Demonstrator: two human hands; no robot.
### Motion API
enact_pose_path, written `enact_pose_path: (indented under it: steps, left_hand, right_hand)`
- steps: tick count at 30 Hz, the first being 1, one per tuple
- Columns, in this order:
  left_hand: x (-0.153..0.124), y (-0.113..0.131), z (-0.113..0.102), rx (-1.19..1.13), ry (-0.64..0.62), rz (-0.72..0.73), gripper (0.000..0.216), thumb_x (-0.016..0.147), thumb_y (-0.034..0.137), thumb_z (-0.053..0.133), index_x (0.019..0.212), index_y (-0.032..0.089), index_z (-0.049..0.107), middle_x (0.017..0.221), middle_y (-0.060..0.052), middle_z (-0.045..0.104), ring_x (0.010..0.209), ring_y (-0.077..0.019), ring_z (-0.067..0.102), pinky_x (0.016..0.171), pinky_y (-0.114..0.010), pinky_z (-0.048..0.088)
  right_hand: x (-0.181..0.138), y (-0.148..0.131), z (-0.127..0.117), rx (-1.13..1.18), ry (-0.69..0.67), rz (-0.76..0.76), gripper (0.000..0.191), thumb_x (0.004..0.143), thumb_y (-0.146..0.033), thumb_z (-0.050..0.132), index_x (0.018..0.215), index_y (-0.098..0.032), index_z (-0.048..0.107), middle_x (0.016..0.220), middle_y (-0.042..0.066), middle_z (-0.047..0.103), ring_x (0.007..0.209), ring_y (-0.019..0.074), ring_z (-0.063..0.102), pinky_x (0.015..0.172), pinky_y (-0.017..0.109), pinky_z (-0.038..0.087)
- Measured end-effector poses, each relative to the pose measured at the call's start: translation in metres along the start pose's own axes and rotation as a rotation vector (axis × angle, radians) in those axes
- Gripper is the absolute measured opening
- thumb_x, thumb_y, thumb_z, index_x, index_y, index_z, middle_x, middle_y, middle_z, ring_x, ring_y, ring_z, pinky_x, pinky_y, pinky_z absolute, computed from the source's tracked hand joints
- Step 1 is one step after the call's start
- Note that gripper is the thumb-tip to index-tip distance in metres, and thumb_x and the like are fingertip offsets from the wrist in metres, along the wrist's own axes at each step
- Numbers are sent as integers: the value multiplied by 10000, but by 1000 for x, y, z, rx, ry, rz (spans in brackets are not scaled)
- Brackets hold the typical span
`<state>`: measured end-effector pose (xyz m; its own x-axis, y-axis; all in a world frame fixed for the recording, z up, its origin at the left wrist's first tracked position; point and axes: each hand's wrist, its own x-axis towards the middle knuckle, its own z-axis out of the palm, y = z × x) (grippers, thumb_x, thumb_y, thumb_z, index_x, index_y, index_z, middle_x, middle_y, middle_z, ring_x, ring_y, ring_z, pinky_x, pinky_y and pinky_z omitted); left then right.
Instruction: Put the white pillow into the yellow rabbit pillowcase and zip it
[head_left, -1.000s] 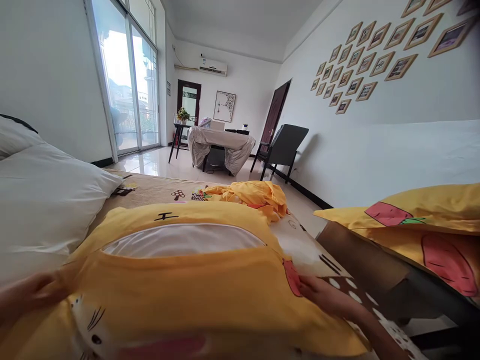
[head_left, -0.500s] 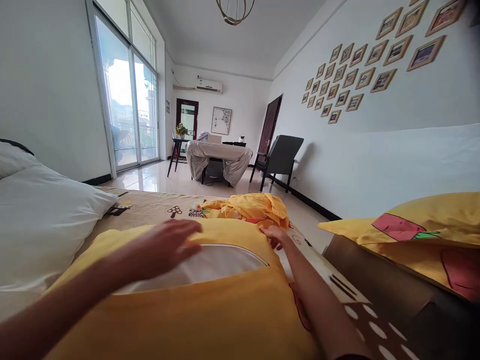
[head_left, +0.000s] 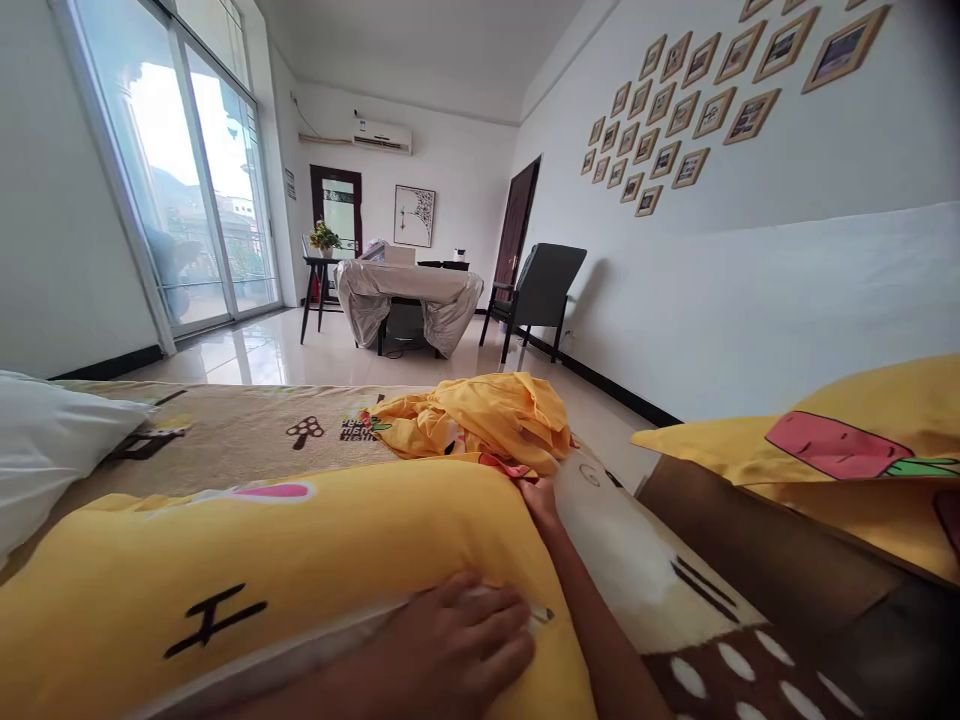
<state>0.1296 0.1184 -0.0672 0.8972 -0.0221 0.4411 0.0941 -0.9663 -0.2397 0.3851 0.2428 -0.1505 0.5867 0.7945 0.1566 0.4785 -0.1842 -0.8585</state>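
A yellow pillowcase (head_left: 360, 540) with a pillow inside lies in front of me on the bed. Black stitch-like lines and a pink shape show on its fabric. A long, narrow white opening (head_left: 300, 652) runs across it, ending near a small zipper end (head_left: 541, 612) on the right. My left hand (head_left: 457, 645), slightly blurred, rests over this opening with its fingers bent together; what they hold is hidden. At the far right corner, my right hand (head_left: 540, 500) has its fingers closed on the pillowcase edge.
Crumpled yellow fabric (head_left: 495, 415) lies just beyond the pillow on the patterned bedspread (head_left: 247, 430). White pillows (head_left: 52, 440) are at the left. Another yellow pillow (head_left: 885, 430) stands on a brown surface at the right. A covered table (head_left: 412, 285) and dark chair (head_left: 544, 290) stand farther off.
The pillow's far side has come up and over, showing a printed face, and the white opening looks narrower. My left hand has moved right and nearer; my right hand stays at the corner.
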Motion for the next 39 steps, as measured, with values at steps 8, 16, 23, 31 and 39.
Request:
enact_pose_path:
  steps: [8, 16, 23, 31, 39]
  left_hand:
    - [-13, -5, 6, -30, 119, -1, 235, 982, 288, 425, 1118, 184, 586, 1203, 22, 670, 1160, -132, 558, 968, -276, 365]
    - [-11, -3, 9, -236, 15, -114, 264, 928, 291, 478, 1164, 192, 542, 1195, 2, 671, 1135, -155, 586, 975, -304, 378]
    - [-11, 13, 8, -61, 175, -49, 95, 862, 169, 530, 922, 148, 601, 806, -8, 681, 719, -155, 623, 670, -291, 475]
    - [-16, 18, 13, 182, 361, 44, 229, 874, 47, 425, 790, 143, 616, 625, -6, 606, 578, -127, 565, 530, -247, 464]
    - [-12, 10, 0, 27, 282, -103, 181, 881, 152, 475, 958, 124, 636, 838, -53, 674, 842, -177, 637, 846, -299, 533]
  right_hand:
    - [-13, -51, -39, -205, 100, -7, 274, 813, -262, 556, 1065, -162, 595, 1067, 111, 666, 961, 219, 625, 805, 289, 460]
    - [-157, -171, -94, -264, -390, -576, 305, 889, -445, 487, 1004, -213, 649, 649, 2, 646, 588, 156, 593, 582, 255, 425]
    - [-173, -152, -75, -583, -614, -571, 477, 885, -472, 553, 1260, -179, 578, 1096, 119, 657, 1016, 259, 607, 863, 341, 445]
    - [-173, -141, -73, -588, -697, -616, 597, 813, -304, 596, 1384, -185, 470, 1171, 120, 606, 1074, 271, 565, 903, 353, 431]
    - [-165, -147, -70, -691, -391, -600, 498, 652, -72, 500, 1114, -206, 630, 1001, 80, 656, 970, 245, 579, 861, 349, 402]
